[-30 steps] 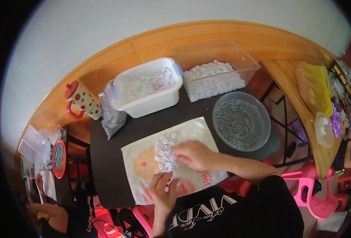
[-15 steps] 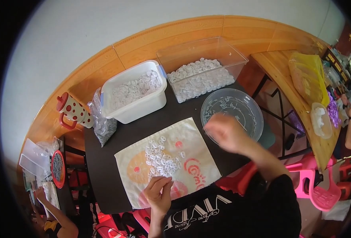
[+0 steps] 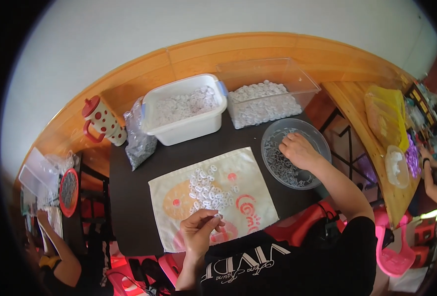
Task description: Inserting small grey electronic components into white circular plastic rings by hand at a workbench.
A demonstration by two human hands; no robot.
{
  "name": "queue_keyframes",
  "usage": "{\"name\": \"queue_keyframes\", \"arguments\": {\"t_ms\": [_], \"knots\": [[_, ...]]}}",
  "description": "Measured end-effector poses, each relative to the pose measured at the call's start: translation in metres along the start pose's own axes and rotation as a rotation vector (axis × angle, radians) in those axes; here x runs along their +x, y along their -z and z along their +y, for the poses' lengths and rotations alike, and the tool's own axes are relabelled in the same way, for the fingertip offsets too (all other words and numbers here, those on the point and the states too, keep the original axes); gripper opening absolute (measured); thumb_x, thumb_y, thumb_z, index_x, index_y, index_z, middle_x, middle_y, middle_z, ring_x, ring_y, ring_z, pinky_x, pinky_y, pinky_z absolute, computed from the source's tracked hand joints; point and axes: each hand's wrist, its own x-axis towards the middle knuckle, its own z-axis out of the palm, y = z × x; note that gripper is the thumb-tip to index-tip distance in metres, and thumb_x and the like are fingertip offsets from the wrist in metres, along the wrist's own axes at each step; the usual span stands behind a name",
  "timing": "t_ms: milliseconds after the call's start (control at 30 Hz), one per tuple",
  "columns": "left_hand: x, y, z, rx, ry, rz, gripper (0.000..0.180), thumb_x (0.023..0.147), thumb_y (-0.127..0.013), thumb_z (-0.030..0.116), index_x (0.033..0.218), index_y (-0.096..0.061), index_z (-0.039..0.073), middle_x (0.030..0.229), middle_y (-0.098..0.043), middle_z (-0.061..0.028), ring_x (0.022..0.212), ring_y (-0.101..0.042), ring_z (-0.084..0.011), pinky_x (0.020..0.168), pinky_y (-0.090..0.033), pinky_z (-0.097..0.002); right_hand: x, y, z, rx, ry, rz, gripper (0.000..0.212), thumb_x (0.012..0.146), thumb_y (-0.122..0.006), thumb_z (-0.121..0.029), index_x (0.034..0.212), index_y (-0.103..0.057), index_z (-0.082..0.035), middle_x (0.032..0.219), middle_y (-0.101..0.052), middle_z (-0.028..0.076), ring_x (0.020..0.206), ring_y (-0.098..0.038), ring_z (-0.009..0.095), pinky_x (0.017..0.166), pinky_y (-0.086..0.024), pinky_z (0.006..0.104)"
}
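Just over the near edge of a cream printed cloth, my left hand is closed in a pinch on a small white plastic piece that shows at its fingertips. A loose heap of small white oval pieces with holes lies on the cloth beyond that hand. My right hand reaches into a round clear tub scattered with many small, thin grey pieces. Its fingers are bent together and point down; what they grip, if anything, is hidden.
Behind the cloth on the dark table stand a white bin and a clear box, both with white pieces. A bag of grey bits and a spotted tumbler are left. Other people's arms show at both sides.
My right hand has gone from above the tub's left edge down into it. My left hand keeps its pinch, with the white piece now visible. The whole view has shifted slightly.
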Motion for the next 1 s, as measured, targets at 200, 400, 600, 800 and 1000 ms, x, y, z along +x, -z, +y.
{"name": "queue_keyframes", "arguments": {"t_ms": [200,400,600,800,1000], "knots": [[0.002,0.001,-0.002,-0.121,0.039,0.033,0.020,0.089,-0.059,-0.014,0.105,-0.068,-0.005,0.089,-0.071,-0.0146,0.073,-0.070,-0.0197,0.063,-0.055,-0.0270,0.005,0.022,-0.018,0.373,-0.224,0.221,0.019,0.069,-0.063,0.011,0.085,-0.061,0.001,0.085,-0.058,0.010,0.083,-0.059,0.025,0.074,-0.049,0.0358],[0.011,-0.005,-0.003,-0.225,0.024,-0.031,0.023,0.091,-0.058,-0.012,0.110,-0.069,-0.004,0.094,-0.070,-0.0138,0.078,-0.071,-0.0200,0.065,-0.055,-0.0266,0.024,0.075,-0.123,1.488,-0.259,0.383,0.013,0.082,-0.061,0.014,0.090,-0.063,0.004,0.090,-0.060,0.010,0.078,-0.055,0.012,0.067,-0.042,0.0234],[0.008,-0.005,0.001,-0.178,0.011,-0.006,0.022,0.092,-0.060,-0.010,0.111,-0.069,-0.003,0.092,-0.069,-0.0100,0.079,-0.070,-0.0176,0.065,-0.055,-0.0256,0.048,0.069,-0.187,1.582,-0.185,0.316,0.012,0.084,-0.061,0.014,0.092,-0.064,0.005,0.092,-0.061,0.012,0.081,-0.058,0.016,0.071,-0.045,0.0252],[0.004,-0.003,0.003,-0.214,-0.009,0.010,0.020,0.092,-0.061,-0.010,0.110,-0.069,-0.003,0.091,-0.068,-0.0089,0.079,-0.070,-0.0158,0.065,-0.055,-0.0246,0.053,0.065,-0.202,1.351,-0.087,0.425,0.015,0.083,-0.065,0.015,0.095,-0.064,0.005,0.092,-0.063,0.013,0.076,-0.059,0.016,0.063,-0.045,0.0231],[0.005,0.002,0.000,-0.211,-0.028,-0.007,0.020,0.092,-0.061,-0.010,0.110,-0.068,-0.004,0.092,-0.068,-0.0088,0.079,-0.070,-0.0151,0.065,-0.055,-0.0241,0.056,0.068,-0.209,1.320,-0.152,0.512,0.018,0.079,-0.069,0.015,0.094,-0.065,0.004,0.086,-0.065,0.012,0.070,-0.058,0.016,0.061,-0.045,0.0237]]}}
